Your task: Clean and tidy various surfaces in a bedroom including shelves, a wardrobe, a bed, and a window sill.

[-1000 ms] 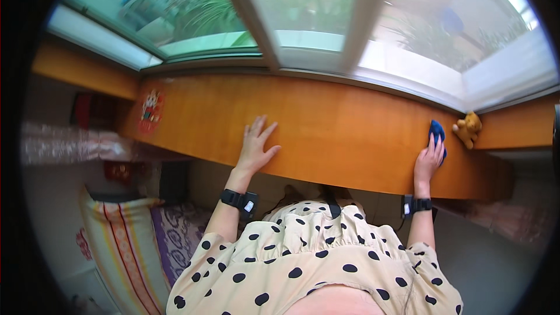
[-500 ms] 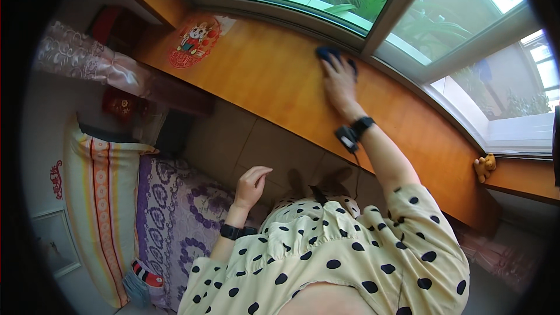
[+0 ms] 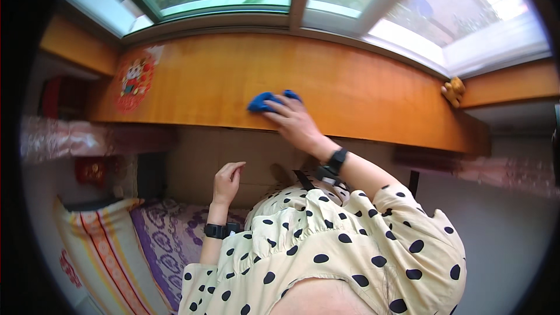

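Observation:
A bunched blue cloth lies under the fingers of my right hand, pressed onto the orange-brown wooden windowsill near its front edge. Some of the cloth shows on both sides of the fingers; the palm hides the rest. My left hand is held in the air in front of my body, below the sill. Its fingers are bent and drawn together, with nothing visible in them.
A red round paper decoration is on the sill's left end. A small brown toy figure sits at the right end. Window frames run along the back. To the lower left are a striped pillow and a purple patterned bed cover.
My right hand has drawn the cloth from beside the window frame toward the sill's front edge and leftward. The view has turned; my left hand stays raised in front of my body.

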{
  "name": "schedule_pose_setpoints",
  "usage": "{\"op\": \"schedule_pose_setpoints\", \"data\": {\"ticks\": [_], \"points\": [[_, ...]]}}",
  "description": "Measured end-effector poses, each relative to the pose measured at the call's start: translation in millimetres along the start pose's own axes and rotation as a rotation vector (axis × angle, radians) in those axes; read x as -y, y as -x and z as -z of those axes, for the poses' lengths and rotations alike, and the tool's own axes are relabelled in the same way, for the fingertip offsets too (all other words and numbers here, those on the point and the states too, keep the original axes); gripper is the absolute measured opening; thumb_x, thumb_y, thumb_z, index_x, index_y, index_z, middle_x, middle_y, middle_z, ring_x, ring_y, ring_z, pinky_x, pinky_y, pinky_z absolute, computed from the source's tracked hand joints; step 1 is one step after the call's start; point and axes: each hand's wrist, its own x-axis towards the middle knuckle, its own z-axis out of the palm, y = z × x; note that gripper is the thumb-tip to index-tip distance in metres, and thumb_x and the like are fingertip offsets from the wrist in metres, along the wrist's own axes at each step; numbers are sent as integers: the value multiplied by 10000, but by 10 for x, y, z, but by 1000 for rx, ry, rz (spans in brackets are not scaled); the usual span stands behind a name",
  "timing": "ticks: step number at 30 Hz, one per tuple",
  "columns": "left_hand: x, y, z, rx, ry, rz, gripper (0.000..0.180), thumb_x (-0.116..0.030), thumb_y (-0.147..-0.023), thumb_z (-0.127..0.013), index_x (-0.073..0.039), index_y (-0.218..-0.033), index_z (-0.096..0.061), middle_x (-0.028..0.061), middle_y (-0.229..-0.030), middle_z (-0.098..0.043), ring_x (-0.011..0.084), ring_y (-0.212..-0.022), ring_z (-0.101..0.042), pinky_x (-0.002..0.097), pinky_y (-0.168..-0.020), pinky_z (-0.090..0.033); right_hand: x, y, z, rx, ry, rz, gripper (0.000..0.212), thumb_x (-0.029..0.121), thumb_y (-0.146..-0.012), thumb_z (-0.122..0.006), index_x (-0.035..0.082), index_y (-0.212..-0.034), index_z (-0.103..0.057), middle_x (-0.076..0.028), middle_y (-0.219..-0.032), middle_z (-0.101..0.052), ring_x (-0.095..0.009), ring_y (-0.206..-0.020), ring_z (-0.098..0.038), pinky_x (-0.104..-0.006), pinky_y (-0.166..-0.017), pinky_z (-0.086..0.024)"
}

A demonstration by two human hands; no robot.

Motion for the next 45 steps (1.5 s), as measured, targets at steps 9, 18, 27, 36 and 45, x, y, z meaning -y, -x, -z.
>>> {"op": "schedule_pose_setpoints", "data": {"ticks": [9,18,27,36,45], "points": [[-352,-723,-498,270,60,-173,227,31,-853,-563,-49,-1028,-684,111,-888,-684,251,-800,-678,326,-717,-544,-1887,2537,1508,-383,574,-809,492,2,-773,-509,98,-1244,-619,-139,-1364,-531,-336,-1293,-447,-455,-1102,-337],[-722,-818,-800,343,46,-235,225,37,-858,-571,-52,-1028,-687,117,-879,-684,261,-797,-676,334,-717,-541,-1540,1151,887,-380,607,-554,401,191,-880,-556,202,-1280,-572,-58,-1314,-550,-246,-1278,-452,-538,-1091,-265],[-2613,-723,-2076,347,-31,-287,234,53,-858,-571,-44,-1035,-689,119,-888,-699,237,-798,-688,314,-729,-546,-1475,1989,2004,-325,71,-120,319,117,-777,-622,175,-1081,-701,-23,-1239,-612,-252,-1236,-515,-458,-1078,-344],[-4018,-717,-3344,493,-93,-337,265,60,-842,-579,-63,-1052,-683,104,-882,-692,235,-803,-692,310,-713,-558,-3637,5351,4281,-453,533,-745,459,-22,-732,-536,110,-1156,-654,-117,-1255,-588,-322,-1198,-514,-449,-1030,-412],[-4871,-1182,-4100,645,-114,-461,264,51,-835,-590,-76,-1046,-683,99,-871,-686,247,-812,-677,323,-731,-551,-4187,5069,4449,-741,342,-711,343,-30,-701,-535,43,-998,-690,-135,-1014,-669,-303,-968,-600,-420,-904,-470]]}}
